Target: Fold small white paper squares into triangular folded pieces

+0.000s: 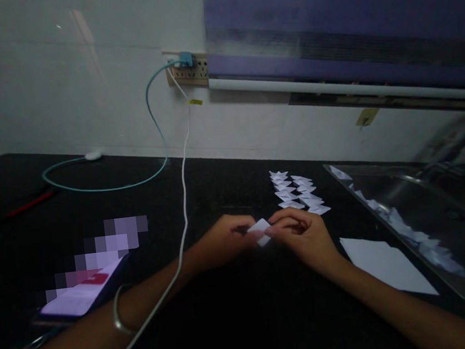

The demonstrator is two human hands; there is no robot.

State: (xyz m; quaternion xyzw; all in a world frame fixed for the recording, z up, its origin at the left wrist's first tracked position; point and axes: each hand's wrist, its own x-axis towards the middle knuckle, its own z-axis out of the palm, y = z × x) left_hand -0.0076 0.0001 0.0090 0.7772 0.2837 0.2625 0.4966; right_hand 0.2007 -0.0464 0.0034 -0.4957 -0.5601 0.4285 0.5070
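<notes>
A small folded piece of white paper [261,231] is pinched between both of my hands just above the black counter [240,319]. My left hand [225,239] grips its left side with closed fingers. My right hand [302,234] holds its right side, fingers curled round it. Just beyond my hands lie two short rows of several small folded white paper pieces [297,192]. A flat white sheet of paper [387,263] lies on the counter to the right of my right wrist.
A steel sink [442,212] with white paper scraps in it sits at the right. A phone [84,289] with a lit screen lies at the left. A white cable [185,202] and a teal cable [132,180] run from a wall socket [187,70] across the counter.
</notes>
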